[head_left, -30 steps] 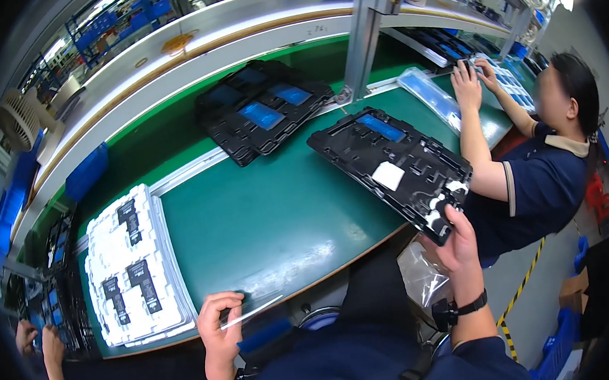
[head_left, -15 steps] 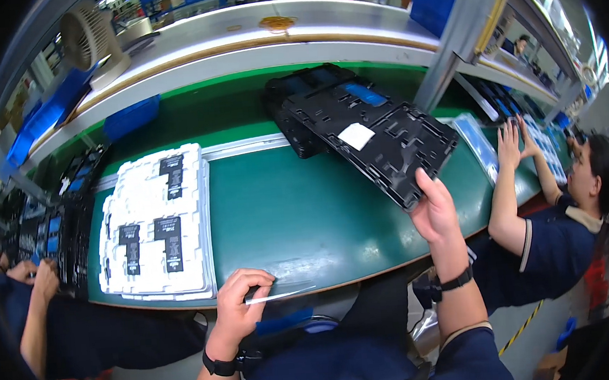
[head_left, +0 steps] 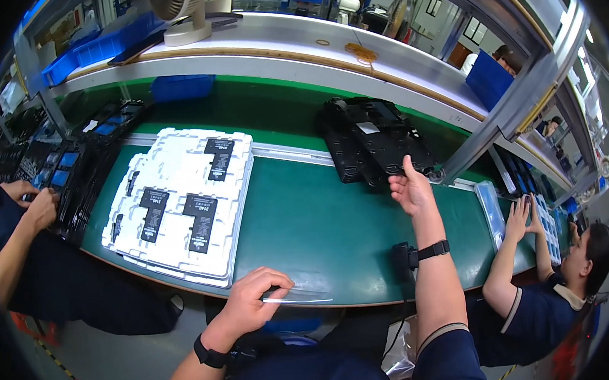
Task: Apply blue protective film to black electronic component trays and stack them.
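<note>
My right hand (head_left: 411, 189) is raised at the near edge of a stack of black plastic trays (head_left: 379, 142), fingers apart and holding nothing. Whether it still touches the stack's edge I cannot tell. Over the front edge of the green bench, the fingers of my left hand (head_left: 254, 299) are closed on a thin clear strip (head_left: 302, 300) with a whitish edge, pointing right. Left of centre lies a stacked white moulded tray (head_left: 183, 150) with black flat batteries (head_left: 201, 223) in some of its pockets.
A white shelf (head_left: 273, 40) runs above the far side, with a fan (head_left: 183, 18) and blue bins. A metal post (head_left: 504, 116) stands right of the black trays. Co-workers' hands (head_left: 522, 218) work at the right, and others (head_left: 37, 205) at the left among black trays.
The black tray that my right hand held tilted now lies on the stack, and that hand has let go. My left hand still keeps the clear strip. The view has shifted.
</note>
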